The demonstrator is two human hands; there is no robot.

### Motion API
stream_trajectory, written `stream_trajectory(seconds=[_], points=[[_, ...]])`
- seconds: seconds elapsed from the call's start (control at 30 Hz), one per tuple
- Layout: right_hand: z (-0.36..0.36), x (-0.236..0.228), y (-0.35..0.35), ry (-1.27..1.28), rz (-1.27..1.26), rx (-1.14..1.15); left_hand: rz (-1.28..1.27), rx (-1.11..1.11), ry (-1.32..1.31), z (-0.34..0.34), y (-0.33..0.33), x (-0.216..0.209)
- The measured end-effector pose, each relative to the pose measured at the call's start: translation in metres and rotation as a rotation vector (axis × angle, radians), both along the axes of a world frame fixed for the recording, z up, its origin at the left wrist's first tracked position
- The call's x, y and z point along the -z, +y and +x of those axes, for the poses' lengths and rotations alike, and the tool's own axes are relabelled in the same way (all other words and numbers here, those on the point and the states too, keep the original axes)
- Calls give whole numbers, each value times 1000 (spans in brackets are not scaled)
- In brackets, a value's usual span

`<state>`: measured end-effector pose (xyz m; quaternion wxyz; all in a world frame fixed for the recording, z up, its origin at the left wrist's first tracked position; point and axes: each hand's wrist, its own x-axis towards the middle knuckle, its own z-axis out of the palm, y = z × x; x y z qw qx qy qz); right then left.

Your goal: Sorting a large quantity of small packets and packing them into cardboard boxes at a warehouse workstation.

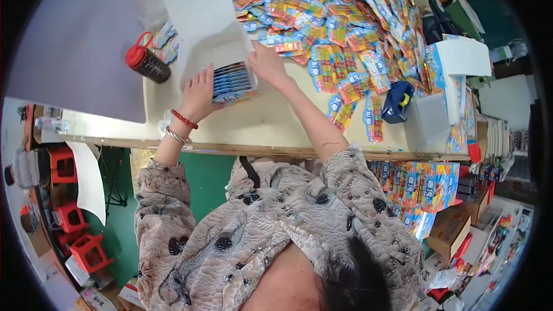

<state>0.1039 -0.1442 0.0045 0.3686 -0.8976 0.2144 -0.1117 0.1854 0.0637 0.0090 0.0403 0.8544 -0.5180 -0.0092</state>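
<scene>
Box (222,49) of stacked packets (231,82), left hand (199,95) spread beside them, right hand (267,65) opposite, grip unclear

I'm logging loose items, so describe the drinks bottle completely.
The bottle has a dark, plastic-looking body with pale markings and a looped red lid, which looks closed. It appears to stand upright on the pale tabletop, left of the open white box; its slant probably comes from the lens. The left hand, nearest, does not touch it.
</scene>
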Motion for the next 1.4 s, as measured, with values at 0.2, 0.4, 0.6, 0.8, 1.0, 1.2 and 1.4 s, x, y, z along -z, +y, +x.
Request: stream_trajectory(seconds=[0.2, 0.4, 0.6, 0.8, 1.0, 1.2, 1.4], points=[[-46, -8, -3, -179, 237, -31, 128, 32, 152, 8, 13, -19], [-159, 14, -75, -188, -198, 360, 162, -1, 359, 27, 7, -31], [-244, 24, -112, 51, -298, 399, 143, -80, 443, 34, 4, -36], [-239, 30, -99, -32, -38, 644, -469, 117, 624, -51, -47, -75], [-216, 6, -113, 273, -251, 571, -544, -247, 1154, -135, -149, 40], [-219, 12, -174, 427, -617, -133, -482, -364, 377, -160, -236, 58], [-209, 3, -189, 380, -328, -278, -671, -367, 565, -145, -253, 59]])
